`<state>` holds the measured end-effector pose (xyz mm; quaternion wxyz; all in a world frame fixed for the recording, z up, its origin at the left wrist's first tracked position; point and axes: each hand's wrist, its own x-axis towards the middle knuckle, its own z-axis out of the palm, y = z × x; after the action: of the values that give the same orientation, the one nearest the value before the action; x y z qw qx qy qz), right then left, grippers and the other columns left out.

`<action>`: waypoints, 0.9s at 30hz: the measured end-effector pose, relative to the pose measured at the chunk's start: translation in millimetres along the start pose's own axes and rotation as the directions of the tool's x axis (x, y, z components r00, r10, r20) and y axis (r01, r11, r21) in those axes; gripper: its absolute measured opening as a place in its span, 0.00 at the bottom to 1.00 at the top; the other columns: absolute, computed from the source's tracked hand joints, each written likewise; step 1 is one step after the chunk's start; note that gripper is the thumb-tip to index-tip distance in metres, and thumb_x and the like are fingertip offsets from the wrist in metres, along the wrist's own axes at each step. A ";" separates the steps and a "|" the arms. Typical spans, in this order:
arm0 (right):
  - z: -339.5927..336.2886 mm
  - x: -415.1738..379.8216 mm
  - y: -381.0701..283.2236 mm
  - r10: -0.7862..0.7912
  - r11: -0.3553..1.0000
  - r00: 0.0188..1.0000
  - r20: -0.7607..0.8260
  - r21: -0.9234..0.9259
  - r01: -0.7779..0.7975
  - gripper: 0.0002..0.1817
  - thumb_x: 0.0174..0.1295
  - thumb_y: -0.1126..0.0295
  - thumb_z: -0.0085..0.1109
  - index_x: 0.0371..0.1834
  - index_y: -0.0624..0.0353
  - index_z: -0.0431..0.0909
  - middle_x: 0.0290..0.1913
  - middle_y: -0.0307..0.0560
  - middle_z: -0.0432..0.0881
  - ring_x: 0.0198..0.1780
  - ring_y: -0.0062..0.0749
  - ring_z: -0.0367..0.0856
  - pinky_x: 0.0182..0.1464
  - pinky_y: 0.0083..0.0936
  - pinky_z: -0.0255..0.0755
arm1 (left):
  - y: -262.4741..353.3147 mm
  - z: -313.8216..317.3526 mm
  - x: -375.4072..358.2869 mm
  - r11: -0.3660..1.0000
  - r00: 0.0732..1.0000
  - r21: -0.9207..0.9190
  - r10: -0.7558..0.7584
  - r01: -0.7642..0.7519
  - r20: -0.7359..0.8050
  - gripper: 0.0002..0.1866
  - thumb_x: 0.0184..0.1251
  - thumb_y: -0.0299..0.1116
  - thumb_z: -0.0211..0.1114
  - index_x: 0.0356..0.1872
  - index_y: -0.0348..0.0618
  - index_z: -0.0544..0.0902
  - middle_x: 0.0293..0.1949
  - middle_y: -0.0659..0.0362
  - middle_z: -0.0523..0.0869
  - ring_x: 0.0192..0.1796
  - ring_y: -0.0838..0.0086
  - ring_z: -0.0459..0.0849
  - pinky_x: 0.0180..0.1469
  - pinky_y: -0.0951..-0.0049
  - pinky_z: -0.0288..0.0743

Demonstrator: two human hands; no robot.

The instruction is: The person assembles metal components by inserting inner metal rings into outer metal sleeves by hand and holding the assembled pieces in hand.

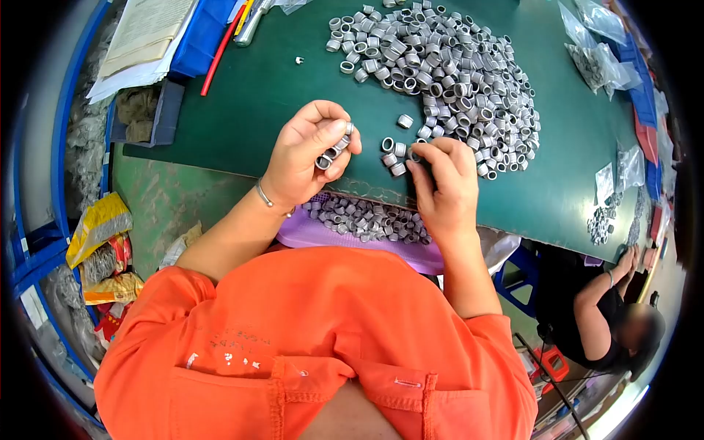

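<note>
Several small grey metal rings [335, 152] sit in a row in my left hand [304, 150], whose fingers are curled round them above the table's front edge. My right hand [446, 183] pinches one metal ring [414, 155] between thumb and forefinger, just above the green table [242, 125]. A few loose rings [394, 157] lie right beside those fingertips, and another ring [405, 121] sits a little farther back. Beyond my right hand spreads a large pile of the same rings [469, 88].
Below the table edge, a purple tray [308, 233] holds many more rings. At the back left are a blue bin [204, 37], papers [147, 37], a red pencil-like stick [222, 50] and a grey box [167, 114]. Plastic bags [598, 66] lie far right; another person [594, 315] sits at the right.
</note>
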<state>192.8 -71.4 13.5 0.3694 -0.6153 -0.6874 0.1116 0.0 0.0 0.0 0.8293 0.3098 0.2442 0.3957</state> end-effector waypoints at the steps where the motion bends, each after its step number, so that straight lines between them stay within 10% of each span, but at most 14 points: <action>1: -2.1 -1.7 0.1 -0.008 0.998 0.998 -0.069 0.060 0.012 0.13 0.44 0.81 0.62 0.36 0.62 0.76 0.39 0.48 0.77 0.40 0.44 0.74 0.43 0.30 0.69 | -1.5 1.4 -0.3 1.000 1.000 -0.004 -0.004 0.004 -0.006 0.06 0.68 0.30 0.49 0.43 0.42 0.70 0.32 0.50 0.77 0.16 0.84 0.67 0.16 0.88 0.59; 5: -1.1 -11.3 -8.2 0.385 0.702 0.923 0.013 0.644 -0.302 0.16 0.50 0.86 0.56 0.44 0.65 0.70 0.41 0.48 0.78 0.39 0.25 0.78 0.39 0.18 0.73 | 2.6 -1.6 3.6 1.000 1.000 -0.003 -0.010 0.010 0.013 0.06 0.68 0.30 0.49 0.42 0.41 0.70 0.31 0.50 0.77 0.15 0.84 0.67 0.16 0.88 0.58; 9: -4.4 -17.0 -2.9 0.418 0.570 0.907 0.058 0.760 -0.311 0.22 0.51 0.87 0.56 0.48 0.64 0.62 0.41 0.49 0.78 0.39 0.23 0.77 0.40 0.16 0.72 | 1.2 0.0 2.9 1.000 1.000 -0.007 0.002 -0.002 0.013 0.06 0.68 0.30 0.49 0.42 0.41 0.70 0.31 0.51 0.77 0.16 0.84 0.67 0.16 0.88 0.58; 22: -3.3 -21.9 -0.5 0.323 0.738 0.944 -0.062 0.642 -0.210 0.23 0.51 0.88 0.56 0.49 0.64 0.60 0.40 0.50 0.78 0.40 0.24 0.78 0.38 0.15 0.72 | 3.3 2.4 1.6 1.000 1.000 0.016 0.004 -0.004 0.016 0.08 0.68 0.30 0.48 0.43 0.39 0.71 0.31 0.51 0.77 0.16 0.84 0.68 0.17 0.88 0.59; 27: -7.3 -24.8 -6.9 0.312 0.758 0.942 -0.122 0.630 -0.169 0.17 0.50 0.87 0.57 0.43 0.65 0.66 0.38 0.51 0.80 0.39 0.24 0.78 0.38 0.16 0.72 | 10.8 10.0 -5.5 0.951 0.951 -0.005 -0.308 0.308 -0.017 0.12 0.67 0.30 0.45 0.44 0.35 0.72 0.28 0.53 0.77 0.14 0.83 0.67 0.13 0.87 0.58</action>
<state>191.4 -98.1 13.6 0.6040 -0.5546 -0.4837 0.3059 -2.1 -2.3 15.4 0.8791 0.2635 0.2963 0.2646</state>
